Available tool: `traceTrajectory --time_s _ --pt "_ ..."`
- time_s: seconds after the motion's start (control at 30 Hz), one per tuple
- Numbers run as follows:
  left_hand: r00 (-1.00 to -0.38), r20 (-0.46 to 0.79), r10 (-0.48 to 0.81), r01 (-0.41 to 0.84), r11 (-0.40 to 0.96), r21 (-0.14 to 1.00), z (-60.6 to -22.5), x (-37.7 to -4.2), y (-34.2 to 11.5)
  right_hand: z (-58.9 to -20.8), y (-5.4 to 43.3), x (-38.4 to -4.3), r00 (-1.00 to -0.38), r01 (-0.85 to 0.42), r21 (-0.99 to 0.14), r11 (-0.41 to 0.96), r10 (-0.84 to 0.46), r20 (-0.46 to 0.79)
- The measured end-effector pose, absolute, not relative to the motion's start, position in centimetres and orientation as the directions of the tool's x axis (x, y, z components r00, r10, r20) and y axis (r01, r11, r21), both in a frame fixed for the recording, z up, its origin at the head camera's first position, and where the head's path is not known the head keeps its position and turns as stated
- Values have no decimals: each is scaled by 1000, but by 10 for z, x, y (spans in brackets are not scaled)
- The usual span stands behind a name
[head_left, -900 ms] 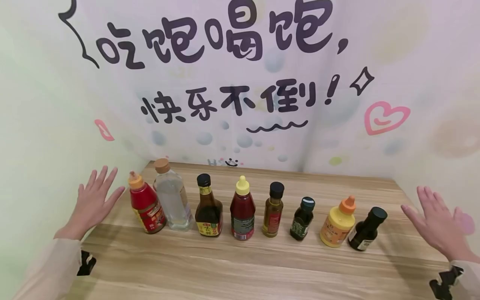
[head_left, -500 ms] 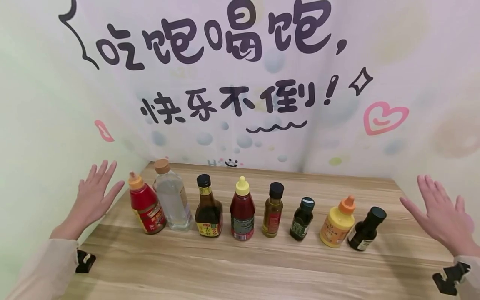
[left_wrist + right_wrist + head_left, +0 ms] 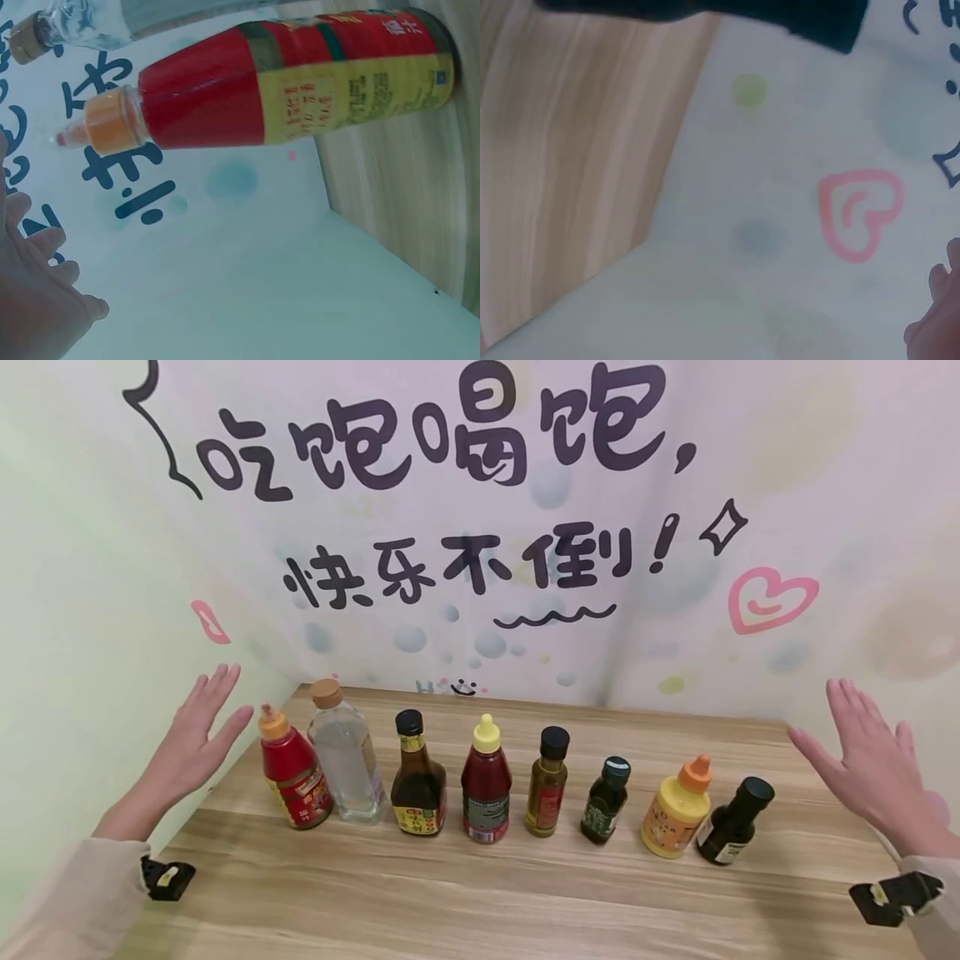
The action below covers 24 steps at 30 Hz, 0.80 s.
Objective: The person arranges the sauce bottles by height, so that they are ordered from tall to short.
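My left hand (image 3: 185,746) is held up at the left side of the table, fingers straight, holding nothing. Nearest to it stands a red squeeze bottle of sauce (image 3: 297,777) with an orange nozzle cap; the left wrist view shows this red bottle (image 3: 300,82) close by. My right hand (image 3: 873,768) is raised at the right side, its fingers extended with nothing in them. The closest item to it is a small dark bottle (image 3: 731,828) with a black cap. Beside that is a yellow squeeze bottle (image 3: 673,817) with an orange tip.
In the same row stand a clear bottle (image 3: 347,760), a brown sauce bottle (image 3: 417,785), a dark red squeeze bottle (image 3: 486,789), an oil bottle (image 3: 547,789) and a small dark jar-like bottle (image 3: 603,806). Behind the wooden table (image 3: 450,902) hangs a printed cloth (image 3: 420,518).
Both hands have risen and turned slightly inward; the right hand has also shifted a little left. The bottles stand where they were.
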<state>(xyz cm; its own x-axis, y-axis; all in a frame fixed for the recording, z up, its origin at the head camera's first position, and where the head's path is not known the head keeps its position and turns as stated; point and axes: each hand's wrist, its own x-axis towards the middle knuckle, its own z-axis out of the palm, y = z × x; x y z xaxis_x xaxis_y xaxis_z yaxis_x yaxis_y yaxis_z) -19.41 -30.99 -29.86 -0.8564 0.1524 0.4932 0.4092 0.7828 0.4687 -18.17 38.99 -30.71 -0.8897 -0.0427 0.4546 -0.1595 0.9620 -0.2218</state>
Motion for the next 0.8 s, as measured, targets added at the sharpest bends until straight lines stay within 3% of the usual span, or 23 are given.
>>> traceTrajectory --time_s 0.33,0.67,0.8 --pt "-873 486 40 348 750 562 -285 -186 -298 -279 346 -191 -855 -290 -234 928 -142 498" --pt "-830 553 -75 344 711 613 -281 -185 -288 -259 290 -203 -802 -451 -278 848 -248 544" --pt "-802 590 -95 360 711 604 -280 -187 -286 -251 268 -206 -809 -471 -325 820 -255 530"
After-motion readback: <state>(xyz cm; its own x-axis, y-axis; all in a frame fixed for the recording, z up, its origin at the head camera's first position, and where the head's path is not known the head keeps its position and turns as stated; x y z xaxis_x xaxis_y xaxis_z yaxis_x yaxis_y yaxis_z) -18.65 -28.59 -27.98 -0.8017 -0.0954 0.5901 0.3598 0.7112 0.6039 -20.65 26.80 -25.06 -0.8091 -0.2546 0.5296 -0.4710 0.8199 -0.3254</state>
